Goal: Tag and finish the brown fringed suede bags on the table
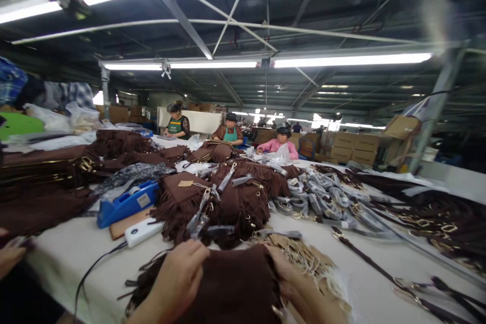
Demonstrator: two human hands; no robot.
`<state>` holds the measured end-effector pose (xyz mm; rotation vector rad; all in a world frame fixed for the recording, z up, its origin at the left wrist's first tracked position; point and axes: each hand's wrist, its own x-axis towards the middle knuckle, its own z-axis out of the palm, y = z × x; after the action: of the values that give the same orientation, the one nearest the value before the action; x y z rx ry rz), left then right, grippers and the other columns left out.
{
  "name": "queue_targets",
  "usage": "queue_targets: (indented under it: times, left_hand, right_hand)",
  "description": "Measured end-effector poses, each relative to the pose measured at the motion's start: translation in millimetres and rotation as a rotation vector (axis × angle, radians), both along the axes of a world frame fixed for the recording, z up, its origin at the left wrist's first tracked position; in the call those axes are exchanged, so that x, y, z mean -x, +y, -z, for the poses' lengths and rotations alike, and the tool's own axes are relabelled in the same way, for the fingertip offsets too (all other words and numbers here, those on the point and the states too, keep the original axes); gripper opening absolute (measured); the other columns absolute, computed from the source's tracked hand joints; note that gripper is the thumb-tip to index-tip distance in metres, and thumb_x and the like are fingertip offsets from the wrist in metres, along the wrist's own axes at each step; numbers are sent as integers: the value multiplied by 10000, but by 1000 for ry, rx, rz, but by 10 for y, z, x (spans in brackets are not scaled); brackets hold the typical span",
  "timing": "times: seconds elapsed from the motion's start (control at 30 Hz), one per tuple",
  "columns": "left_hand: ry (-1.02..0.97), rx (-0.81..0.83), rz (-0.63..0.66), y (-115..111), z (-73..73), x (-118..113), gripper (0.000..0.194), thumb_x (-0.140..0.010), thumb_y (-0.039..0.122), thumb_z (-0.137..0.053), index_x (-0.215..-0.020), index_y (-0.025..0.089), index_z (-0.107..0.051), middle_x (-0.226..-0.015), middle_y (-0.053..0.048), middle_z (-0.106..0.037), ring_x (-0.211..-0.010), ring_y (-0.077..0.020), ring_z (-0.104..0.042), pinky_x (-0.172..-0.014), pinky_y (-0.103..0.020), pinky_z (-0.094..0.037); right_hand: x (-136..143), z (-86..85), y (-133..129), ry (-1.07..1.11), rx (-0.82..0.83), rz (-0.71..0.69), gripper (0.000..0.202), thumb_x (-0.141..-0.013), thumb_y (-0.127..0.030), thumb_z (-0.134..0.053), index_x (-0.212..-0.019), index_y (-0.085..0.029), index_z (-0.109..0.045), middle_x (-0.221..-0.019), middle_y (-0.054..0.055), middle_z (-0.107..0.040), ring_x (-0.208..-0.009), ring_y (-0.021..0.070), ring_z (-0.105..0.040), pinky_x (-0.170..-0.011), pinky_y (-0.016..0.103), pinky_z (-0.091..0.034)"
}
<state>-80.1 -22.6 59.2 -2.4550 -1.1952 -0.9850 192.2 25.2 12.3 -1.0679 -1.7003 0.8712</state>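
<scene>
A dark brown fringed bag (231,283) lies in front of me at the table's near edge, its fringe spreading to the left. My left hand (184,268) is closed on the bag's upper left edge, fingers curled together. At the bag's right edge, my right hand (286,273) grips it, with some fingers hidden behind the material. Just beyond my hands sit more brown fringed bags (243,202), one with a tan hang tag (185,183). A pile of tan tags with pale strings (304,253) lies beside my right hand.
On the left are a blue tape dispenser (129,202), a white corded device (143,232) and stacked brown bags (45,167). Wrapped straps (322,192) and dark straps with buckles (372,263) cover the right. Another person's hand (10,258) shows at the left edge. Several people sit across the table.
</scene>
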Motion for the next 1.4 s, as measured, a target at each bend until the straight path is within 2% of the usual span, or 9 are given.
queue_targets:
  times: [0.13, 0.23, 0.37, 0.53, 0.67, 0.9, 1.07, 1.27, 1.4]
  left_hand:
    - [187, 435, 69, -7, 531, -166, 383, -842, 274, -606, -1222, 230, -625, -1322, -87, -625, -1208, -299, -567, -1051, -482, -420]
    - [244, 517, 56, 151, 666, -139, 457, -893, 339, -575, -1340, 251, -540, -1440, -73, -523, -1344, -304, -447, -1134, -539, -305]
    - [269, 455, 28, 286, 562, -133, 369, -881, 189, -539, -1243, 217, -602, -1389, -92, -568, -1284, -294, -500, -1090, -516, -351]
    - [148, 441, 21, -104, 504, -529, 230, -899, 79, -430, -867, 188, -630, -960, -57, -647, -879, -203, -597, -757, -314, -467]
    - [247, 365, 257, -405, 640, -873, 36, -834, 251, -656, -841, 233, -625, -872, -14, -598, -770, -191, -545, -630, -295, -397]
    - [313, 304, 384, -388, 702, -837, 113, -806, 318, -744, -844, 262, -652, -965, 5, -591, -852, -175, -534, -788, -288, -419]
    - [240, 316, 394, -290, 800, -853, 142, -856, 245, -686, -749, 197, -606, -826, 4, -592, -753, -154, -518, -654, -246, -414]
    - [-256, 626, 548, -212, 492, -824, 302, -993, 277, -433, -769, 182, -612, -826, -11, -586, -790, -133, -567, -719, -209, -428]
    - [-429, 594, 446, -157, 335, -800, 367, -993, 359, -410, -709, 180, -560, -795, -24, -572, -778, -157, -541, -700, -238, -415]
  right_hand:
    - [-196, 49, 29, -77, 87, 143, 300, -860, -429, -499, -739, -190, -634, -707, 32, -659, -707, 232, -631, -671, 367, -501]
    - [-323, -163, -117, -143, 11, 256, 175, -802, -370, -543, -782, -215, -622, -856, 50, -661, -898, 254, -589, -842, 377, -433]
    - [-292, -364, -636, -497, 3, 76, 72, -809, -297, -566, -797, -241, -610, -782, -1, -647, -753, 201, -579, -700, 305, -404]
    - [-195, -53, -1033, -775, 88, 11, 367, -706, -178, -603, -1071, -214, -607, -1017, 61, -692, -923, 248, -619, -786, 331, -424]
    - [-187, 155, -1003, -867, 7, -42, 572, -779, -166, -543, -1347, -194, -480, -1212, 117, -640, -1064, 282, -573, -893, 385, -389]
    - [-151, 186, -930, -1010, -183, -77, 189, -856, -189, -524, -991, -263, -634, -948, 35, -657, -868, 232, -552, -751, 351, -321]
    - [-58, 177, -943, -1025, -142, 26, 130, -792, -268, -594, -913, -239, -631, -932, 56, -656, -851, 247, -558, -764, 370, -308]
    - [34, 162, -855, -1007, -269, 27, 174, -766, -276, -635, -934, -233, -643, -893, 44, -673, -850, 244, -569, -926, 414, -301]
    - [73, 166, -727, -934, -480, 129, 112, -784, -145, -586, -828, -244, -616, -775, 3, -636, -767, 201, -543, -957, 374, -285]
